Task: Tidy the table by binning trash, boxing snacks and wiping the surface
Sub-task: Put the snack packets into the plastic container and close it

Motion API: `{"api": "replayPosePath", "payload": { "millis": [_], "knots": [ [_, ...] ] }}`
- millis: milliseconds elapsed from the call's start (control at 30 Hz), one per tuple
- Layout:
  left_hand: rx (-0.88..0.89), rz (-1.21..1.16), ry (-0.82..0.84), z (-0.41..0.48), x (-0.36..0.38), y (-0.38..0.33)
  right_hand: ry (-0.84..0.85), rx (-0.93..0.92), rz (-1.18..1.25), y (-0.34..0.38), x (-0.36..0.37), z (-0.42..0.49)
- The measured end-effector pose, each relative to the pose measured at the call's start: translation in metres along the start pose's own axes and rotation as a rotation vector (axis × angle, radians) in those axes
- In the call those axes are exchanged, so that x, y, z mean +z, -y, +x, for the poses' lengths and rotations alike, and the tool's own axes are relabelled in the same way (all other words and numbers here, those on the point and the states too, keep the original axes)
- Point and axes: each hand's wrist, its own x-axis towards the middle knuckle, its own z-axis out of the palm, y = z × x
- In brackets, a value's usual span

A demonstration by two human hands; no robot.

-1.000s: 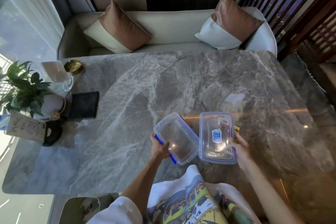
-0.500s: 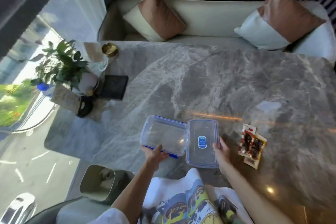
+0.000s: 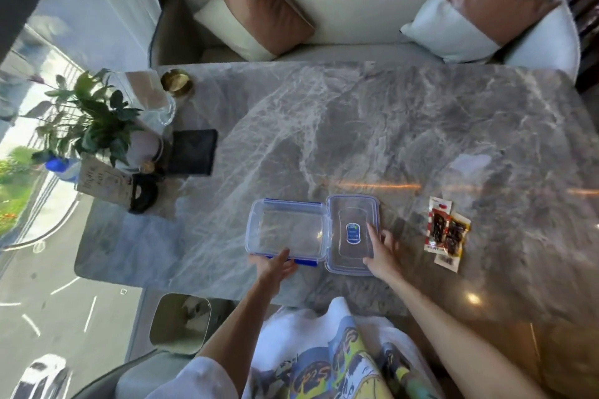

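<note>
Transparent plastic, with blue latches, is forming the snack box (image 3: 285, 230), which is sitting open and empty near the front edge of the marble desk (image 3: 356, 126). Its lid (image 3: 351, 233), bearing a blue label, is lying flat just to the right of the box, touching it along one side.

The left hand (image 3: 274, 267) is resting against the near rim of the box with fingers loosely spread, steadying it rather than gripping. The right hand (image 3: 381, 248) is lying open on the right part of the lid, fingers extended, holding nothing.

Two snack packets (image 3: 445, 233) are lying overlapped on the desk to the right of the lid, apart from it and not yet boxed. A waste bin (image 3: 181, 322) is standing off the near left edge of the desk; its contents are too unclear to identify.

Judged progress: no loose trash is showing on the desk, so binning is probably finished. Boxing is at the preparation stage, with the container opened but unfilled. Remaining work is appearing as follows: loading both packets, closing the lid, latching it, then wiping the surface. No cloth is visible.
</note>
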Motion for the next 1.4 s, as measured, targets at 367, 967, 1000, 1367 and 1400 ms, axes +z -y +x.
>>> {"api": "replayPosePath", "payload": {
  "millis": [367, 967, 1000, 1367, 1400],
  "knots": [
    [0.649, 0.989, -0.385, -0.03, 0.078, -0.03, -0.436, 0.089, 0.285, -0.049, -0.062, -0.024],
    [-0.239, 0.411, -0.115, -0.082, 0.338, 0.085, -0.047, -0.153, -0.06, -0.15, -0.184, 0.108],
    [-0.259, 0.339, -0.114, -0.082, 0.34, 0.092, -0.027, -0.169, -0.113, -0.152, -0.182, 0.112],
    [-0.168, 0.26, -0.166, -0.08, 0.366, 0.134, -0.05, -0.198, -0.012, -0.2, -0.173, 0.102],
    [-0.17, 0.274, -0.173, -0.079, 0.368, 0.136, -0.05, -0.173, 0.039, -0.202, -0.173, 0.101]
  ]
}}
